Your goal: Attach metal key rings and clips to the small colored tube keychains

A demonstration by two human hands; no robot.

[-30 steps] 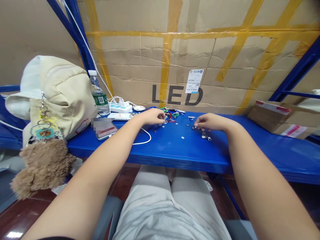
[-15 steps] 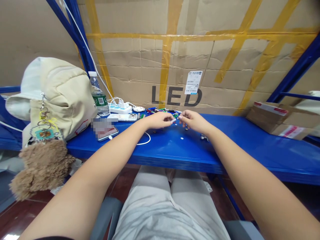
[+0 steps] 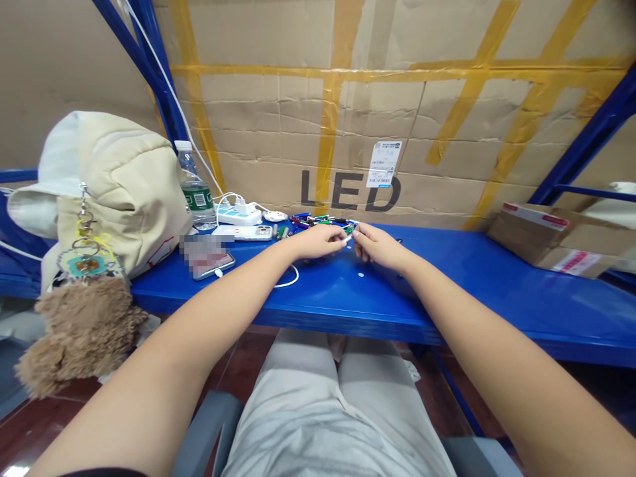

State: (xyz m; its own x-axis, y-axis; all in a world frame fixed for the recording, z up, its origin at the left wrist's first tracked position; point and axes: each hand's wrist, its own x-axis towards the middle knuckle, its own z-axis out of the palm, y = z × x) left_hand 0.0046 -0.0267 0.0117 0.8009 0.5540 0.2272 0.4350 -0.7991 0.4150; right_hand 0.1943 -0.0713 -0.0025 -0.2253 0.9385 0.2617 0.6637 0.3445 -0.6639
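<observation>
Head view — white piece (image 3: pixel 346 240) at left hand (image 3: pixel 318 242)

The light is bright and even, with only soft shadows. Pale glare lies on the blue shelf (image 3: pixel 322 291), and a white reflection shines on the floor (image 3: pixel 14 471). The rack post (image 3: pixel 149 73) bends near the edge, and the small colored items (image 3: pixel 322 221) look unsharp.

body: person | forearms: left forearm (image 3: pixel 173 377) and right forearm (image 3: pixel 497 371) bare | legs: pale grey trousers (image 3: pixel 338 411), creased | upper arm: dark garment edge (image 3: pixel 104 474)
</observation>
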